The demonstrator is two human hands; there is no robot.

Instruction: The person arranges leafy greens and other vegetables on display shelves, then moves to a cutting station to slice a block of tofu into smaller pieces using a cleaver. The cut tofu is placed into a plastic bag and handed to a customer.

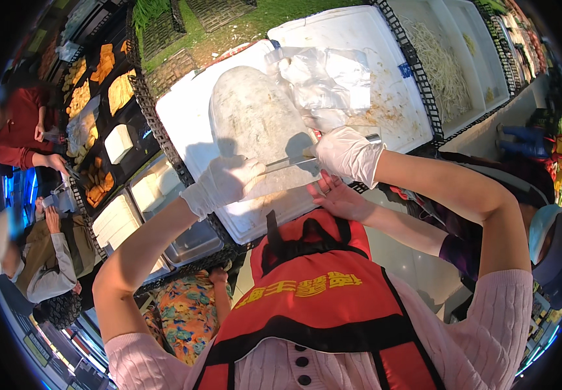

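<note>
A large grey-white oblong gourd, apparently a winter melon, lies on white foam boards. Across its near part runs the narrow metal blade of a knife. My right hand, in a white glove, is closed at the blade's right end; the fingers hide most of the handle. At the blade's other end is my left hand, also gloved, with its fingers closed over the tip and against the gourd. Clear plastic bags lie behind my right hand.
Just below my right hand, another person's bare hand reaches in from the right. Black crates edge the boards. Trays of white tofu blocks stand left, bean sprouts at back right. A person in red sleeves stands far left.
</note>
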